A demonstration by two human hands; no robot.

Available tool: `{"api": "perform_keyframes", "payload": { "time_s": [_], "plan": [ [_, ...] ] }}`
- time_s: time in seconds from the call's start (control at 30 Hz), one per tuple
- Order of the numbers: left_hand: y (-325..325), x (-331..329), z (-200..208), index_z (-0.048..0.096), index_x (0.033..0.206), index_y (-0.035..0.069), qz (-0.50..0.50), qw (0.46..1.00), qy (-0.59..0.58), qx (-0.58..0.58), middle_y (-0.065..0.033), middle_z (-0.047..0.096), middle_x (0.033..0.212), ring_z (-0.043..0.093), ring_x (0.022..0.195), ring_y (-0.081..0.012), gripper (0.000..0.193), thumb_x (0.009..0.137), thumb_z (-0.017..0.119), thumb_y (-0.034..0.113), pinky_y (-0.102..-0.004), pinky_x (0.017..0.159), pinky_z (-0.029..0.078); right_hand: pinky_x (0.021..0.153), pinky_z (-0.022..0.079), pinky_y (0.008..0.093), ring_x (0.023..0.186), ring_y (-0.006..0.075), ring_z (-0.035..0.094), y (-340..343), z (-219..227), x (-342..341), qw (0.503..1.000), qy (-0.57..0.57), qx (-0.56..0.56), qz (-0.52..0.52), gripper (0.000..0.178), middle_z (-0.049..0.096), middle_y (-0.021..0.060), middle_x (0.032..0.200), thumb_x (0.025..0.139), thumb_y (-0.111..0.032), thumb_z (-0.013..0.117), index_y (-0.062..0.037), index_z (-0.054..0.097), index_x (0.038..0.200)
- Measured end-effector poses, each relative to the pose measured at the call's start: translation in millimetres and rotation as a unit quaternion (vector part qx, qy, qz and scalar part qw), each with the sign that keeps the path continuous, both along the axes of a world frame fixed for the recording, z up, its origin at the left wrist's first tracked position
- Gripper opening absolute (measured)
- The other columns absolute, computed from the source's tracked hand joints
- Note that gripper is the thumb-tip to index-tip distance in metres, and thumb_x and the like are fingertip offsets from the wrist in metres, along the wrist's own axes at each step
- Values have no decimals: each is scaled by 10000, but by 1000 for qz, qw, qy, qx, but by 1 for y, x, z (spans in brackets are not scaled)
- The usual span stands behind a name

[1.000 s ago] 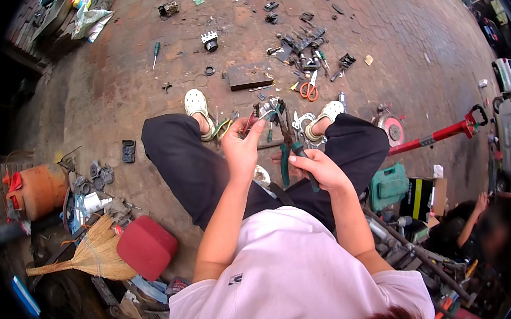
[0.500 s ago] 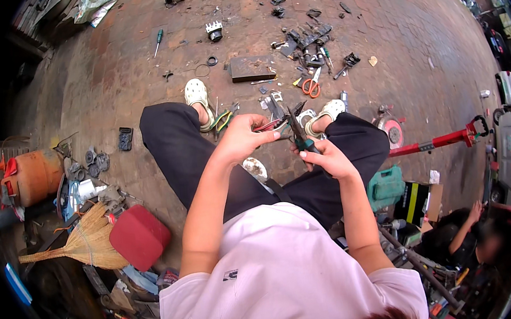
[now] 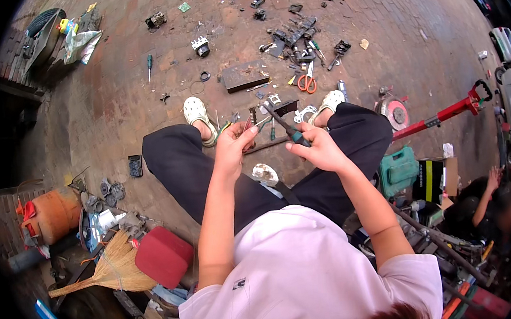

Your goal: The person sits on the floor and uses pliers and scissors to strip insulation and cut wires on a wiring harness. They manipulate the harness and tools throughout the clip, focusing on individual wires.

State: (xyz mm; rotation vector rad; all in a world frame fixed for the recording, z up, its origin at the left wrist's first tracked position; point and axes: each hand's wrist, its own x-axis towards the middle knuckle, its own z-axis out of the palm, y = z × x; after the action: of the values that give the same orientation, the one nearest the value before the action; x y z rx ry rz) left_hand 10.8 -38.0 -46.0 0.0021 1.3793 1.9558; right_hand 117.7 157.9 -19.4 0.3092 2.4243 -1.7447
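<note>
I sit low over a brick floor with my knees apart. My right hand (image 3: 316,147) grips a pair of pliers (image 3: 281,124) with dark green handles, jaws pointing up and left. My left hand (image 3: 234,144) pinches a small thin part with reddish wires at its fingertips, just left of the pliers' jaws. The part is too small to make out. A small white object (image 3: 265,173) lies on the ground between my legs.
Tools and metal parts litter the bricks ahead: orange-handled scissors (image 3: 306,82), a dark flat block (image 3: 245,75), a green screwdriver (image 3: 149,64). A red long-handled tool (image 3: 442,115) and green case (image 3: 397,170) lie right. Left: an orange gas cylinder (image 3: 48,214), broom (image 3: 103,274), red stool (image 3: 163,257). Another person (image 3: 487,199) crouches right.
Both hands have lifted slightly and come closer together. The pliers have swung so the jaws now point toward the part in my left hand.
</note>
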Motion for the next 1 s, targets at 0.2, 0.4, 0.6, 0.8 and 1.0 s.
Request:
{"api": "perform_keyframes", "payload": {
  "time_s": [0.2, 0.4, 0.6, 0.8, 1.0],
  "plan": [
    [28, 13, -6, 586, 878, 34, 115, 976, -143, 121, 55, 416, 593, 380, 519, -67, 126, 866, 652, 140, -235, 591, 387, 671, 444, 333, 766, 236, 566, -38, -17, 0, 992, 38, -11, -122, 213, 554, 117, 844, 786, -182, 689, 26, 645, 763],
    [45, 17, -5, 586, 884, 37, 149, 943, -263, 141, 59, 363, 541, 374, 496, -74, 139, 855, 666, 146, -237, 560, 383, 656, 443, 374, 764, 305, 560, -36, -23, -2, 953, 158, 217, -140, 201, 553, 166, 854, 770, -146, 702, 42, 640, 736],
    [50, 13, -11, 600, 843, 41, 124, 959, -228, 114, 53, 439, 568, 387, 487, -67, 83, 819, 673, 71, -220, 519, 364, 753, 463, 393, 888, 313, 569, -21, -17, -2, 975, 74, 143, -156, 223, 575, 162, 918, 735, -200, 718, 18, 672, 750],
    [24, 4, -12, 622, 835, 76, -19, 993, -116, 3, 44, 584, 695, 496, 592, -46, 98, 783, 706, 75, -184, 555, 374, 783, 457, 396, 893, 312, 555, -3, -7, -3, 963, 117, 232, -68, 214, 562, 136, 936, 723, -223, 715, -12, 686, 740],
    [5, -3, -12, 613, 921, 37, -81, 992, -64, -69, 9, 613, 779, 538, 665, -66, 176, 781, 711, 79, -202, 604, 417, 729, 459, 361, 852, 299, 566, 12, 0, -8, 982, 89, 163, 42, 288, 558, 166, 949, 739, -248, 732, 30, 659, 716]
  ]
}}
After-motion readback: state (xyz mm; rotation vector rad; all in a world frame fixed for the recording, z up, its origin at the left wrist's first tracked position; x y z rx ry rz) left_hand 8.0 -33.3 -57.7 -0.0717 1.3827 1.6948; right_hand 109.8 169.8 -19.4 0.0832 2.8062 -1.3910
